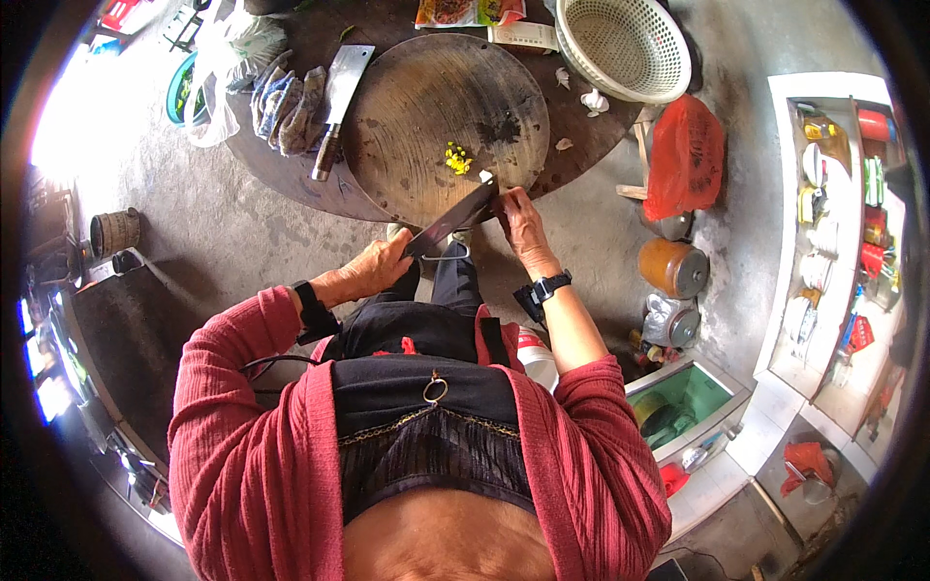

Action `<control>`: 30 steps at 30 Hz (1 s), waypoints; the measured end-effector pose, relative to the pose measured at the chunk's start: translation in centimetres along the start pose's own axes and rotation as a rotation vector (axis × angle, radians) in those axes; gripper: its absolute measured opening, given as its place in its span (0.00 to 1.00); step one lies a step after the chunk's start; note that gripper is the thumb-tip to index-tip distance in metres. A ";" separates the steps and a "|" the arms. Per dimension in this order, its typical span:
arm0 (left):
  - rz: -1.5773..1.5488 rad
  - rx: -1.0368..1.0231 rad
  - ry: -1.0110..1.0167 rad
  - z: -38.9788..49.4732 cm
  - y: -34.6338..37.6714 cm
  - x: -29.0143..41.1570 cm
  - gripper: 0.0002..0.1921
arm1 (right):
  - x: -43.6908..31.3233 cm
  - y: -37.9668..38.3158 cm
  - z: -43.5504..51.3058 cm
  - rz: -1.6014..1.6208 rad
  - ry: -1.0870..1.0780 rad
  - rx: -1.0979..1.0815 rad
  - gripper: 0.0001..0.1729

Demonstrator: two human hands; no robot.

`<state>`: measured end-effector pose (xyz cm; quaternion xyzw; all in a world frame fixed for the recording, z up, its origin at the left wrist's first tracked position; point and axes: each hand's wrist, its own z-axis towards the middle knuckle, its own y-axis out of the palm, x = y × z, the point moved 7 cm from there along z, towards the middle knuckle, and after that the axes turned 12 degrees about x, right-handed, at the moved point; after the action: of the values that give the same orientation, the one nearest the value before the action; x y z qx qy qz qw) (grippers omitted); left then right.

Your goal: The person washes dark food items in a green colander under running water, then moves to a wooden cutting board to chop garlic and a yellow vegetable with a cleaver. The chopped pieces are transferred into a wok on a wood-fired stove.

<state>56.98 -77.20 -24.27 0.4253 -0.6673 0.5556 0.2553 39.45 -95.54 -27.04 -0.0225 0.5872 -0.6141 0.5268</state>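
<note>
My left hand (383,264) is closed around the handle of a kitchen knife (452,221), whose dark blade slants up to the right over the near edge of a round wooden chopping board (407,94). At the blade's far end is my right hand (522,221), its fingers bent against or just behind the blade; whether they grip anything is hidden. A small white piece (485,176), perhaps garlic, shows by the knife tip. Chopped yellow bits (458,158) lie in a small heap on the board. Left of the board rests a cleaver (345,94), its handle towards me.
On the dark table (290,185) are a crumpled cloth (287,109), garlic (594,102), a food packet (468,13) and a white plastic basket (625,51). A red plastic bag (685,160) and lidded jars (672,269) stand to the right, before a shelf (785,94) of dishes.
</note>
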 end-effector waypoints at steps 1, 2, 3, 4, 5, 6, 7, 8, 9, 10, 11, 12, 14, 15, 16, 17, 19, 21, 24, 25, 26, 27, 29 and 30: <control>0.014 -0.006 0.001 0.0 0.0 0.2 0.17 | 0.2 0.1 -0.3 0.064 0.035 0.005 0.16; 0.039 -0.018 -0.024 -0.1 0.0 0.2 0.17 | 0.4 0.1 -0.6 0.128 0.069 0.009 0.15; 0.052 -0.027 0.008 -0.2 -0.1 0.6 0.17 | 0.6 0.0 -1.1 0.191 0.103 0.014 0.15; 0.075 -0.039 0.013 -0.3 -0.2 0.9 0.17 | 1.8 -0.4 -1.7 0.323 0.265 0.077 0.12; 0.098 -0.048 0.016 -0.4 -0.2 1.1 0.16 | 2.9 -0.8 -2.6 0.456 0.425 0.138 0.10; 0.120 -0.092 0.051 -0.6 -0.2 1.6 0.16 | 4.8 -0.8 -3.7 0.620 0.685 0.130 0.06; 0.141 -0.138 0.089 -0.8 -0.2 1.9 0.16 | 5.3 -1.9 -4.0 0.805 0.689 0.244 0.05; 0.179 -0.213 0.101 -1.0 0.1 2.1 0.16 | 6.4 -2.8 -4.8 0.840 0.797 0.305 0.05; 0.201 -0.199 0.200 -1.0 -0.1 2.9 0.15 | 7.5 -3.5 -5.5 0.876 0.903 0.367 0.06; 0.242 -0.211 0.271 -1.2 -0.2 3.5 0.15 | 7.9 -4.3 -5.5 0.877 0.903 0.364 0.06; 0.292 -0.223 0.331 -1.3 -0.3 4.0 0.14 | 8.2 -4.8 -5.3 0.879 0.904 0.360 0.06; 0.336 -0.227 0.264 -1.1 -0.4 3.8 0.15 | 8.1 -5.5 -4.9 0.806 0.856 0.333 0.06; 0.411 -0.143 0.247 -0.6 -1.3 4.2 0.15 | 7.8 -5.9 -3.9 0.754 0.837 0.306 0.06; 0.450 -0.102 0.236 -0.3 -1.7 4.4 0.15 | 7.5 -6.0 -3.4 0.728 0.829 0.294 0.06; 0.493 -0.123 0.231 -0.1 -1.8 4.6 0.15 | 7.1 -5.8 -2.7 0.761 0.831 0.267 0.05; 0.508 -0.181 0.283 -0.1 -1.5 5.0 0.14 | 6.5 -5.7 -2.1 0.761 0.808 0.219 0.05; 0.551 -0.348 0.358 -0.4 -1.1 5.4 0.13 | 5.3 -4.9 -0.9 0.765 0.759 0.117 0.05; 0.464 -0.341 0.375 -0.8 -1.4 6.2 0.14 | 3.9 -3.7 -0.8 0.835 0.753 -0.079 0.04; 0.184 -0.124 0.429 -1.3 -3.7 7.7 0.15 | 3.5 -3.2 0.7 0.661 0.653 -0.068 0.03; 0.162 -0.092 0.342 -1.3 -4.2 7.2 0.14 | 3.4 -3.0 1.6 0.661 0.608 -0.019 0.04; 0.140 -0.060 0.252 -1.5 -4.9 6.5 0.14 | 3.3 -2.3 2.4 0.660 0.596 0.027 0.04; 0.119 -0.030 0.162 -1.7 -5.6 5.9 0.14 | 3.0 -1.7 3.3 0.638 0.552 0.049 0.03; 0.067 0.052 0.090 -1.5 -6.5 5.3 0.12 | 1.6 -0.3 4.9 0.490 0.366 0.117 0.04; 0.039 0.071 0.045 -1.4 -6.8 4.9 0.12 | 0.8 0.4 5.4 0.294 0.270 0.130 0.05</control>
<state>60.06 -77.40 -16.42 0.4086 -0.6492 0.5933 0.2440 42.84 -99.72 -26.13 0.1797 0.6086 -0.5646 0.5278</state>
